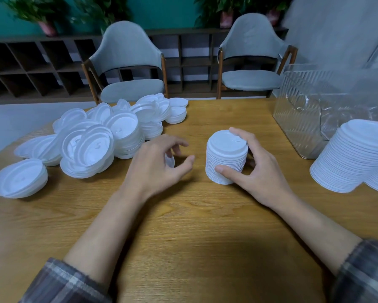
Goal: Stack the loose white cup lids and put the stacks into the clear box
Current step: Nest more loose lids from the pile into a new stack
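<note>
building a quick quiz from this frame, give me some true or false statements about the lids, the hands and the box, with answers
1. The right hand grips a stack of lids that stands on the table. True.
2. The pile of loose lids lies to the right of the clear box. False: the pile is on the left of the table and the box is at the far right.
3. The tall stack at the right edge is inside the clear box. False: it stands on the table in front of the box.
4. Two grey chairs stand behind the table. True.
5. The left hand lies flat on the pile of loose lids. False: it is between the pile and the gripped stack, fingers curled.
</note>
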`<state>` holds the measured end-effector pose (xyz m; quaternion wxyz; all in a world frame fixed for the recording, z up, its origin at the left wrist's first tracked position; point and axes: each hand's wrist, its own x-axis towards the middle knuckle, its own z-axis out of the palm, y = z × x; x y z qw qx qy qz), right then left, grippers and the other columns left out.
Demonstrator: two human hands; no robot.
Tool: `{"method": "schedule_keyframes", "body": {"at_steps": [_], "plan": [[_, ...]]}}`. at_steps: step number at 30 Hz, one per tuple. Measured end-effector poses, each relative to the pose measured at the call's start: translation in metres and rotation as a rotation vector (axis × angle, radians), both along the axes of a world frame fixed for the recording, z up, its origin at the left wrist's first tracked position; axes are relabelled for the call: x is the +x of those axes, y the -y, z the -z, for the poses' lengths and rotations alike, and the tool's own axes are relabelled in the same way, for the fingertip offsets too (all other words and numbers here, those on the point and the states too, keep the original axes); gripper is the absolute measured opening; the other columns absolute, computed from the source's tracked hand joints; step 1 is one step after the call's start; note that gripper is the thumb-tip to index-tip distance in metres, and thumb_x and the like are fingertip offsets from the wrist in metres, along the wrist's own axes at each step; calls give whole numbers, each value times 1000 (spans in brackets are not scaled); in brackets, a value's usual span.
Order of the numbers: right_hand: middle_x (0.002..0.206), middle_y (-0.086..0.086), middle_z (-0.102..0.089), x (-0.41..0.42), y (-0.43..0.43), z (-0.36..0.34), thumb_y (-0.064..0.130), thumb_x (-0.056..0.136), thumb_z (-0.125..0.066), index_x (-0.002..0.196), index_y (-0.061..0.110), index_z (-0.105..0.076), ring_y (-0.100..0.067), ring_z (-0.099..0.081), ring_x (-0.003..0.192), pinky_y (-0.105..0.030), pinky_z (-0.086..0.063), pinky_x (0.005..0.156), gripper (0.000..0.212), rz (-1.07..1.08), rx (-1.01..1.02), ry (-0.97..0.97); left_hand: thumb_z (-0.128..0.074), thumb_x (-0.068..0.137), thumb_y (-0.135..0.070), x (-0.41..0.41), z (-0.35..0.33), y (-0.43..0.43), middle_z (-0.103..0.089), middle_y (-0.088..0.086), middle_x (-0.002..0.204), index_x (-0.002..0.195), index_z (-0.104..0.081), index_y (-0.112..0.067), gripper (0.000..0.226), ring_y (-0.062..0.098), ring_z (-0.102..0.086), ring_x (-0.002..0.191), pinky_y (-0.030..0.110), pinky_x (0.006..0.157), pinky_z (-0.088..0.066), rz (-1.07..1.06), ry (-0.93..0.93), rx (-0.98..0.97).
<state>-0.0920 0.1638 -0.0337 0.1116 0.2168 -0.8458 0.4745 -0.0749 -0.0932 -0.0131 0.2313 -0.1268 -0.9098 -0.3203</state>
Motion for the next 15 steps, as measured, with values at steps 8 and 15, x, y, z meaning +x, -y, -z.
{"method": "schedule_keyframes", "body": {"at_steps": [8,15], "plan": [[147,29,-49,0,-1,-1,54,78,-84,147,48,-43,-2,-47,138,-45,-45,114,81,-12,-5,19,-73,81,-41,1,-4,7,-65,-16,93,115,-70,-33,35,15,-64,96,33,71,-48,-176,189,-310],[147,28,-50,0,0,-2,60,75,-81,146,50,-42,-3,-47,138,-46,-45,113,81,-10,0,19,-76,88,-12,-4,5,0,-71,-15,89,118,-74,-30,34,3,-66,85,29,81,-55,-64,150,-74]]}}
